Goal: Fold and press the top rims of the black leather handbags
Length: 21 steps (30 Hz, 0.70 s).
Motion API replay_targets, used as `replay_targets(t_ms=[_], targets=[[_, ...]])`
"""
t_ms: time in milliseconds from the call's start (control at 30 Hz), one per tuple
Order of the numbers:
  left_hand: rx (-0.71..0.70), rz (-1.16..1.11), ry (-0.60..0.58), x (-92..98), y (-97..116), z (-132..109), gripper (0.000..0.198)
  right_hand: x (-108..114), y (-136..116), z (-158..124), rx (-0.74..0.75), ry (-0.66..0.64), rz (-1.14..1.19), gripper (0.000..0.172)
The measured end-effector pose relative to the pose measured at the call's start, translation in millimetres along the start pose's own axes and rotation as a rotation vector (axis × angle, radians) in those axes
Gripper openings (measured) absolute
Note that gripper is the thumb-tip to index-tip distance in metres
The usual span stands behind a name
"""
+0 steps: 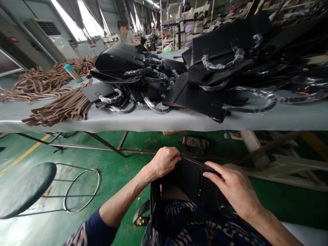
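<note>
A black bag (189,174) rests at my lap with its inside facing me and a zipper on the inner wall. My left hand (167,160) has its fingers closed over the bag's upper edge near the left corner. Further right, my right hand (230,186) pinches the same edge between thumb and fingers. A strap with a gold-coloured buckle (140,220) hangs at the bag's left side. The bag's lower part is hidden against the patterned dark blue clothing.
A grey-covered table (128,123) stands ahead, bearing black bags (118,58) with plastic-wrapped handles, brown strips (64,107) and a teal-capped bottle (73,73). A round stool (28,188) is at the left. A person (126,36) sits beyond the table.
</note>
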<state>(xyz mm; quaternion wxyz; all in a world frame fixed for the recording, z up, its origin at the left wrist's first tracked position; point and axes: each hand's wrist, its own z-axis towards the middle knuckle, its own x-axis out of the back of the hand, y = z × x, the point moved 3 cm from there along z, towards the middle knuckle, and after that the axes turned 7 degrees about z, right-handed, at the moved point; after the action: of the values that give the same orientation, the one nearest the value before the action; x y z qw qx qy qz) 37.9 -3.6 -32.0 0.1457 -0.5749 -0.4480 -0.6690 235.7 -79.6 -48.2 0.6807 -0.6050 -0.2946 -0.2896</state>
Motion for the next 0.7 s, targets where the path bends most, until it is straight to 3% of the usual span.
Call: replay_targets(t_ms=[200,500,600,700], targets=[[0.008,-0.024,0.019,1.0,-0.6,1.5,0.016,3.2,-7.5,8.4,-0.056,-0.024,0.024,0.03],[0.03,-0.055,0.025,-2.3,-1.5,4.9,0.016,-0.2,2.4,14.0,-0.214,-0.085,0.172,0.028],[0.033,-0.063,0.019,-1.0,-1.4,5.3,0.016,1.7,1.8,16.8,-0.3,-0.196,0.333,0.028],[0.034,-0.08,0.017,0.5,-0.2,4.7,0.016,2.4,0.4,17.8,-0.379,-0.391,0.598,0.034]])
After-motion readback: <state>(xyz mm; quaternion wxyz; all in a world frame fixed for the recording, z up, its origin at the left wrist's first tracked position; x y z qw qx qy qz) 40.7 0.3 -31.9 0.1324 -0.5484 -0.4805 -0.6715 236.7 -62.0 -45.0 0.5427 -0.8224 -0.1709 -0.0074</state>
